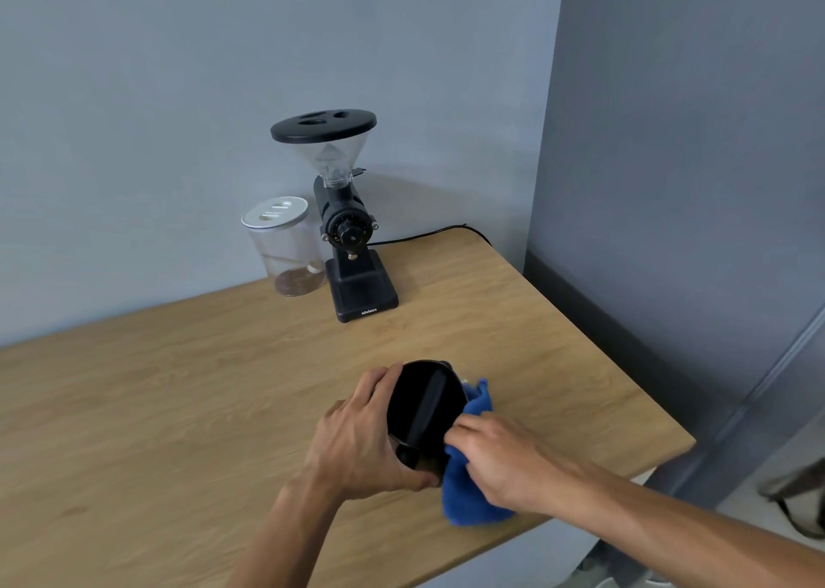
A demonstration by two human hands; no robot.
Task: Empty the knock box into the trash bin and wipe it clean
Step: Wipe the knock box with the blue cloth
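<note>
Progress: the wiping step looked under way; the knock box (424,413) showed a dark inside with no grounds that could be made out, so the emptying was judged done, though no trash bin was in view.
Left to do: finishing the wipe, as far as could be judged.
Knock box: near the right, near part of the wooden counter (178,386), tipped so its mouth and cross bar faced the camera; whether its base touched the counter could not be told.
Left hand (361,436): grip clamped on the box's left wall, fingers over the far rim, thumb low at the near side, wrist bent inward.
Right hand (495,458): grip closed on a blue cloth (468,494), pressed to the box's right rim, forearm reaching in from the lower right.
Cloth: bunched, trailing onto the counter just right of the box.
Far side: a coffee grinder (348,230) and a clear jar (285,248) stood well apart from the hands.
</note>
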